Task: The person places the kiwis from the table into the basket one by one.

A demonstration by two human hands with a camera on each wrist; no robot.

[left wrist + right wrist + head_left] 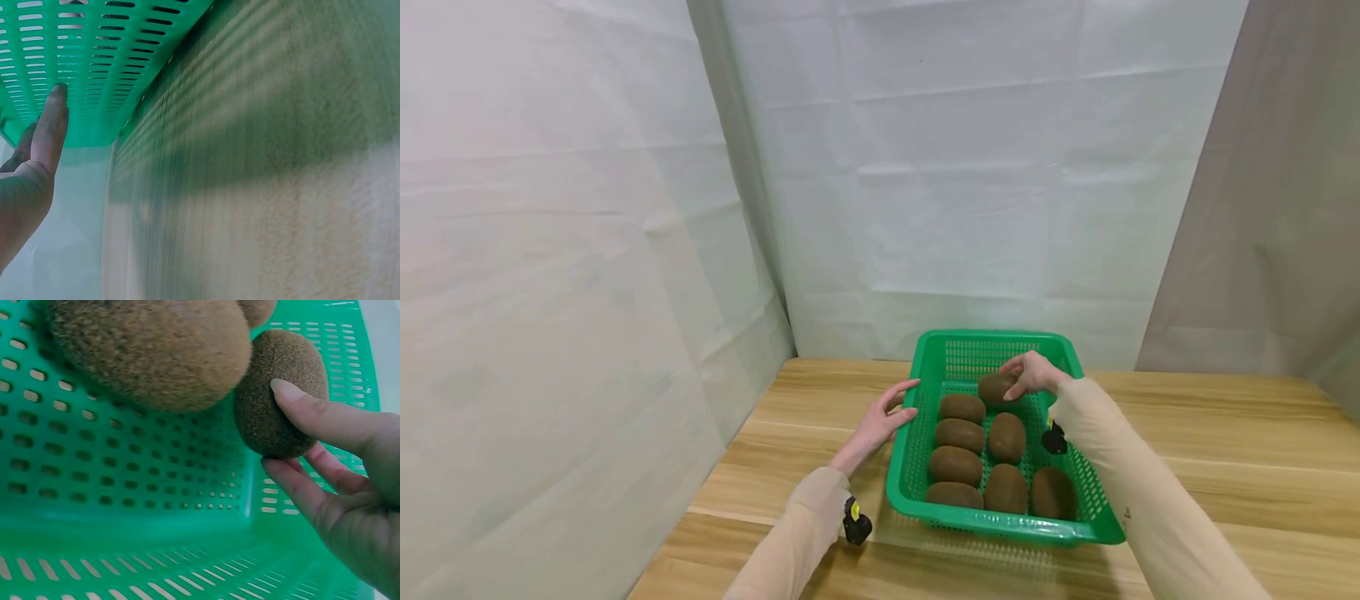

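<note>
A green slotted basket (1060, 527) stands on a wooden table and holds several brown kiwis. My right hand (1028, 375) reaches into its far part and pinches one kiwi (995, 388) between thumb and fingers; the right wrist view shows that kiwi (275, 394) held low over the basket floor (119, 475), next to a bigger one (150, 350). My left hand (887, 415) lies with straight fingers against the basket's left wall. In the left wrist view its fingers (51, 125) touch the green wall (106, 56).
The wooden table (1225, 442) stretches to the right and front of the basket. White sheets hang behind and to the left, close to the table's edges. Small black wrist cameras (855, 523) sit on both sleeves.
</note>
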